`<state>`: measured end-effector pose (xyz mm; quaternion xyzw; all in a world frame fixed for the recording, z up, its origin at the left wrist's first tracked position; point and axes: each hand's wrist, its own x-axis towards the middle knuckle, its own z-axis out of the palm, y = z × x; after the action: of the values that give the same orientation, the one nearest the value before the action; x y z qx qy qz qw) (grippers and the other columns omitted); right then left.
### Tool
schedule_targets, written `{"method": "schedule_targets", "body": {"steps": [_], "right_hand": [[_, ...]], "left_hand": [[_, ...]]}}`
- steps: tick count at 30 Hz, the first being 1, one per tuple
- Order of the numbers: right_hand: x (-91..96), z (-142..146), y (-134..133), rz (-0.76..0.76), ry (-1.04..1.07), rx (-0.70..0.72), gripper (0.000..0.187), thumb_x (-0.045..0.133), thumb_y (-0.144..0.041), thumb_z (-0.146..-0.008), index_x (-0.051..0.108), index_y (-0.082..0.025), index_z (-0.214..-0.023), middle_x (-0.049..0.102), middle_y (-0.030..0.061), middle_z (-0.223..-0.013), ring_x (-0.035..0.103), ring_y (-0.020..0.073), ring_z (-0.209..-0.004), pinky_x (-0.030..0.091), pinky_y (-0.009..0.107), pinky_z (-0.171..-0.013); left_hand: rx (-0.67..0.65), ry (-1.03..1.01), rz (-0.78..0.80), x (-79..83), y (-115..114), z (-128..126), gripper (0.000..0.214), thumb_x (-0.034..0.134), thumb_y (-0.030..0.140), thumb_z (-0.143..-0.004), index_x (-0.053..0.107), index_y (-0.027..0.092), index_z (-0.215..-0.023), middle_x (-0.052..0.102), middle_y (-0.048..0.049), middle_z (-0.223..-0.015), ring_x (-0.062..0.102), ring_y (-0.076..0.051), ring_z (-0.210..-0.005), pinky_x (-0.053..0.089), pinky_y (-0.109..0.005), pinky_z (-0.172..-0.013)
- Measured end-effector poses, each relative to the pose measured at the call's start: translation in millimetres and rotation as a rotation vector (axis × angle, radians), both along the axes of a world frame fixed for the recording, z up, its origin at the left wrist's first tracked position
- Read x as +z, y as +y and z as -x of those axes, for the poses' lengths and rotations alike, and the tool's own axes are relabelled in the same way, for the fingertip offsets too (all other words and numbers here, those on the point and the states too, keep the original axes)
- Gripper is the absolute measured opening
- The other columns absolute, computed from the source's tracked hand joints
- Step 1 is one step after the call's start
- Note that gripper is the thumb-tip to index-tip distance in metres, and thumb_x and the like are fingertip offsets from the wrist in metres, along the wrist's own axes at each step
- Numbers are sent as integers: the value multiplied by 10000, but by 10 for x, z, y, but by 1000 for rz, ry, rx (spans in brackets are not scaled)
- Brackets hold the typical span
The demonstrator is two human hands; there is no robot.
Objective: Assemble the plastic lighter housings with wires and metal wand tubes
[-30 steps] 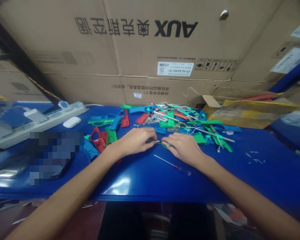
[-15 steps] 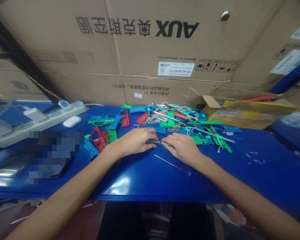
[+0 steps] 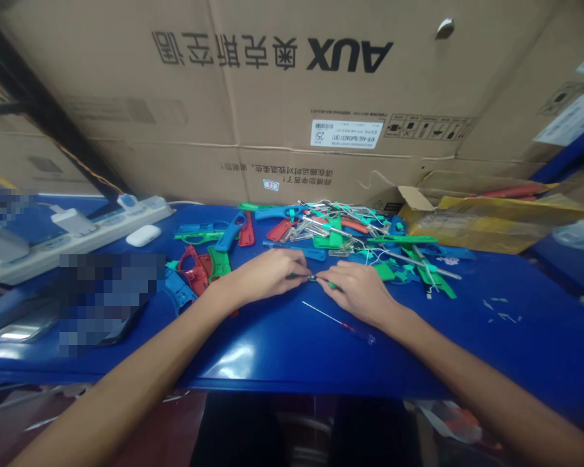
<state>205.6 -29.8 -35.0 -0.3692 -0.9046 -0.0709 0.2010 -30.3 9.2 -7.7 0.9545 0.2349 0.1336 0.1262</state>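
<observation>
My left hand [image 3: 265, 274] and my right hand [image 3: 357, 290] meet at the middle of a blue table [image 3: 282, 344], fingers pinched on a small green plastic piece with a metal end [image 3: 316, 279] between them. Just behind my hands lies a heap of green, blue and red plastic parts mixed with thin wires and metal pins [image 3: 340, 237]. A thin clear rod with a red tip [image 3: 338, 321] lies on the table in front of my right hand.
Red, green and blue plastic shells [image 3: 199, 266] lie left of my left hand. A white power strip [image 3: 78, 233] and a white mouse [image 3: 143, 235] sit at the far left. Big cardboard boxes [image 3: 296, 97] wall the back; an open yellow-lined box [image 3: 491, 217] stands at right.
Both hands stay together on the small green piece, with only slight finger movement. The view has shifted slightly.
</observation>
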Motion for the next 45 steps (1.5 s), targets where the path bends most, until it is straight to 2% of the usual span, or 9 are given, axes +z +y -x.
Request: {"method": "schedule_targets", "body": {"steps": [6,14,18,22,28,36,45], "right_hand": [[20,-6,-4,22,15,0,237,526,-241,-1003,756,-193,-1037,732,21,-780,610,174,-731,329,285,-605],[43,-14,-5,55,5,23,260,501,-231,-1005,755,-183,-972,740,29,-786,613,172,-717,348,288,-613],[68,-4,-26,-6,-96,35,255,496,-197,-989,747,-158,-1015,735,41,-776,623,183,-722,372,300,-644],[101,26,-75,-104,-237,28,234,568,-183,-925,732,-113,-1077,721,51,-753,635,206,-734,376,322,-647],[103,50,-106,-120,-259,11,259,545,-181,-942,724,-111,-1115,731,57,-767,643,199,-740,387,322,-662],[124,41,-104,-69,-215,6,288,488,-246,-1013,736,-128,-1100,721,65,-734,637,190,-711,407,306,-644],[150,10,-78,22,-204,-27,262,501,-239,-1002,746,-153,-1030,721,81,-736,630,188,-670,367,301,-611]], "left_hand": [[1,-21,31,0,-3,-15,240,519,212,-1016,737,166,-1107,688,-81,-1055,670,-172,-921,532,-314,-866],[1,-29,43,2,-16,-53,227,520,212,-1014,719,135,-1090,675,-88,-1048,664,-186,-941,538,-330,-882],[-1,-33,49,-4,-17,-52,234,520,216,-1015,725,133,-1094,674,-93,-1052,666,-188,-947,538,-335,-890],[11,-36,58,-1,-18,-48,242,523,224,-1013,735,147,-1102,674,-94,-1069,667,-186,-947,541,-337,-885],[51,-17,50,6,-16,-36,233,545,225,-1006,745,152,-1101,678,-88,-1075,669,-187,-951,536,-337,-876],[52,-12,38,1,-25,-35,228,548,237,-1005,743,162,-1096,678,-86,-1083,664,-187,-972,529,-327,-891],[53,-35,28,-42,-50,-93,259,507,256,-1023,743,168,-1086,678,-92,-1089,660,-197,-1001,531,-348,-915]]}}
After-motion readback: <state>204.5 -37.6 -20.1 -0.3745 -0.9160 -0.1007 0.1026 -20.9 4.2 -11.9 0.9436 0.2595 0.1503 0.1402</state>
